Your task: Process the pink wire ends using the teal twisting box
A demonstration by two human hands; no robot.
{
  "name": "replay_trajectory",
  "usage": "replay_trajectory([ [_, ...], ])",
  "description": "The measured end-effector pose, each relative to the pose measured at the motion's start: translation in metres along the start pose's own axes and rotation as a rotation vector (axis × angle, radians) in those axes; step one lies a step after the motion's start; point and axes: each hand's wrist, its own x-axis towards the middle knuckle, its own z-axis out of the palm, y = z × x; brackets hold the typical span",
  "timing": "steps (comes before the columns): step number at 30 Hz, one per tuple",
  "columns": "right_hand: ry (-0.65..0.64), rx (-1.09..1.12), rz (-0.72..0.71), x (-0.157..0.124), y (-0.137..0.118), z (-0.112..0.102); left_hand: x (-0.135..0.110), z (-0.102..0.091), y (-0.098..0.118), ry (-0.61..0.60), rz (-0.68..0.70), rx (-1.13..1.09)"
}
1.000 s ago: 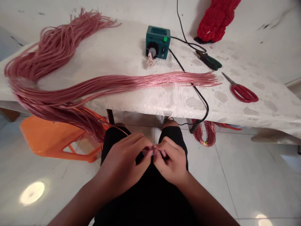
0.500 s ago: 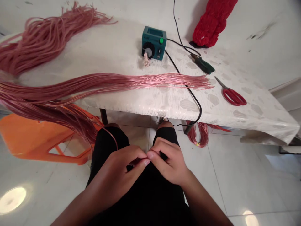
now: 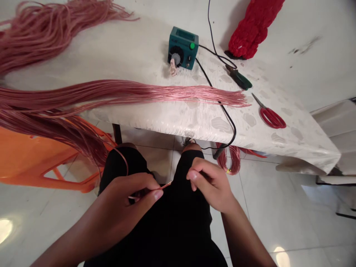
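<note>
Above my lap, my left hand pinches a thin pink wire between thumb and forefinger. Its short end sticks out to the right, with a paler, coppery tip. Behind that hand, a strand loops over my left knee towards the pink wire bundle hanging at the table edge. My right hand is apart from the wire, a short way to the right. Its fingers are curled and the thumb presses on the forefinger; whether something small is between them cannot be seen.
On the patterned tablecloth lie a long bundle of pink wires, pliers and red-handled scissors. A green box with a dial stands behind, its black cable crossing the bundle. An orange stool is at left; coiled wire lies below.
My hands, fingertips together before, have moved apart. The right hand has pulled away from the wire, so its end now shows beyond my left fingertips. The view has shifted slightly.
</note>
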Motion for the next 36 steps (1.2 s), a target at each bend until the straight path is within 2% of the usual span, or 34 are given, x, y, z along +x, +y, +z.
replay_trajectory([
  [4, -0.134, -0.006, -0.058, 0.001, -0.004, 0.013, 0.002, 0.003, 0.003, -0.063, -0.017, -0.019],
  [8, -0.133, -0.028, -0.069, 0.001, -0.007, 0.02, 0.003, 0.003, 0.005, -0.089, -0.036, -0.017],
  [19, -0.194, -0.085, -0.057, -0.002, -0.008, 0.019, 0.008, 0.004, 0.009, -0.176, -0.031, -0.054],
  [21, -0.183, -0.082, -0.038, -0.002, -0.007, 0.014, 0.008, 0.003, 0.008, -0.171, -0.025, -0.065],
  [25, -0.071, -0.069, 0.015, -0.002, -0.006, 0.009, 0.008, 0.001, 0.007, -0.145, -0.033, -0.099],
  [30, -0.223, -0.048, -0.008, -0.001, -0.006, 0.02, 0.008, 0.002, 0.009, -0.16, -0.072, -0.057],
  [33, -0.184, -0.025, -0.017, -0.002, -0.004, 0.023, 0.007, 0.002, 0.011, -0.178, -0.048, -0.036],
  [36, -0.08, -0.013, 0.01, -0.002, -0.002, 0.02, 0.006, 0.001, 0.011, -0.18, -0.05, -0.058],
])
